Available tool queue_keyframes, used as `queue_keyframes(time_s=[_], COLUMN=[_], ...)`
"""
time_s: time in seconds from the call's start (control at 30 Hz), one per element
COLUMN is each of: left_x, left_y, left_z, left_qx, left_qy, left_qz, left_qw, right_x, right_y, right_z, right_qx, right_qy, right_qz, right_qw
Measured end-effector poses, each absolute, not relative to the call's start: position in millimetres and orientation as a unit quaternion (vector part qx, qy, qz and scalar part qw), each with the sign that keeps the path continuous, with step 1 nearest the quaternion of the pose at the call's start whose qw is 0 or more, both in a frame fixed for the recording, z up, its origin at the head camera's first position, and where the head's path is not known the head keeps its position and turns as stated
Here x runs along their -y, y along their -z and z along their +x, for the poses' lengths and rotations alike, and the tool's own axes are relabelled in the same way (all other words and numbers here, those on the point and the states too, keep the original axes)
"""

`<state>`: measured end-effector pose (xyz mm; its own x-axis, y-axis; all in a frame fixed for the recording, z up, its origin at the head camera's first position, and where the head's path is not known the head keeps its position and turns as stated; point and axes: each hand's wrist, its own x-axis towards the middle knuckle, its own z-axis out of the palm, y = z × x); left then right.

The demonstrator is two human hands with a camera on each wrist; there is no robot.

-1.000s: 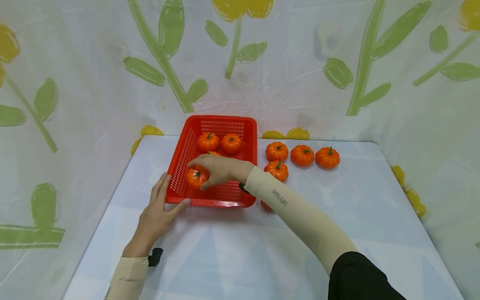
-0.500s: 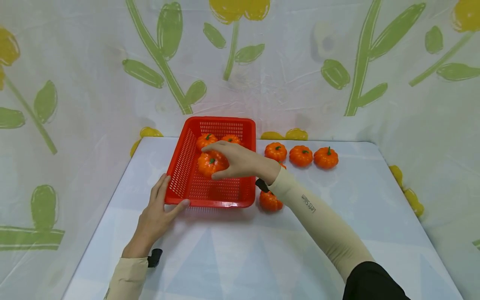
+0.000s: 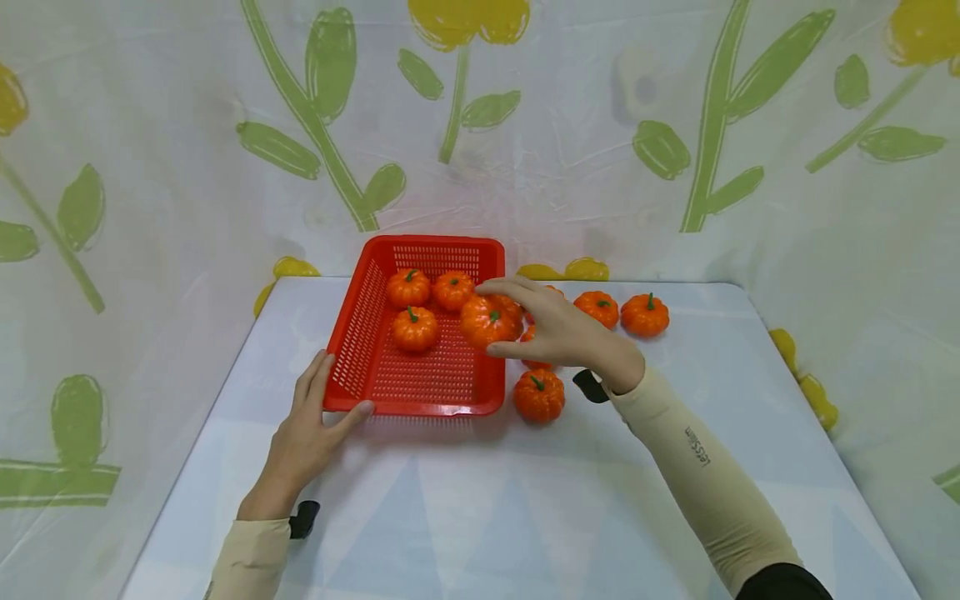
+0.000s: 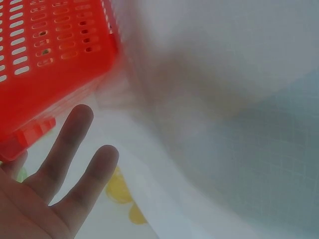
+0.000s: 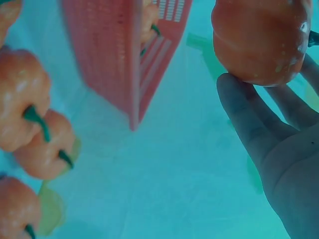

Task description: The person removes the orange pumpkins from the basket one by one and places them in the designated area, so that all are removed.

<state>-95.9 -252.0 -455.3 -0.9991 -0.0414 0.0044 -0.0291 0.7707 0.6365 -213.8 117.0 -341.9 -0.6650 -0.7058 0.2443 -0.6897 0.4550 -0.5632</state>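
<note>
My right hand (image 3: 551, 325) holds a small orange pumpkin (image 3: 486, 323) between thumb and fingers, over the right rim of the red plastic basket (image 3: 420, 408). In the right wrist view this pumpkin (image 5: 261, 42) sits at the fingertips, its dark stem at the frame's edge. Three pumpkins lie in the basket, one nearer the front (image 3: 415, 329) and two toward the back. At the basket's front left corner, my left hand (image 3: 303, 442) rests with fingers along the side and thumb at the front rim. Its fingers look straight and spread in the left wrist view.
Right of the basket, several more pumpkins lie on the pale table (image 3: 450, 517): a near one (image 3: 540, 396), two partly hidden by the right hand, and two farther right, including the rightmost pumpkin (image 3: 645, 317). A flower-printed sheet (image 3: 570, 167) hangs behind the table.
My right hand has lifted the pumpkin from the basket's front left part and carried it right to the right rim. The left hand stays at the basket's corner.
</note>
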Motion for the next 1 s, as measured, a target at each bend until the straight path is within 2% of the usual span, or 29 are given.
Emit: queue_keyframes(time_s=[0.57, 1.0], left_x=[253, 253], left_y=[458, 458], left_z=[-96, -96], left_qx=[0.943, 0.942], left_qy=[0.331, 0.335], left_qz=[0.011, 0.012], left_qw=[0.021, 0.018], right_x=[-212, -246], right_y=[379, 426], right_z=[-183, -173], right_qx=[-0.889, -0.904], right_qy=[0.33, 0.319], right_qz=[-0.317, -0.283], right_qw=[-0.009, 0.018])
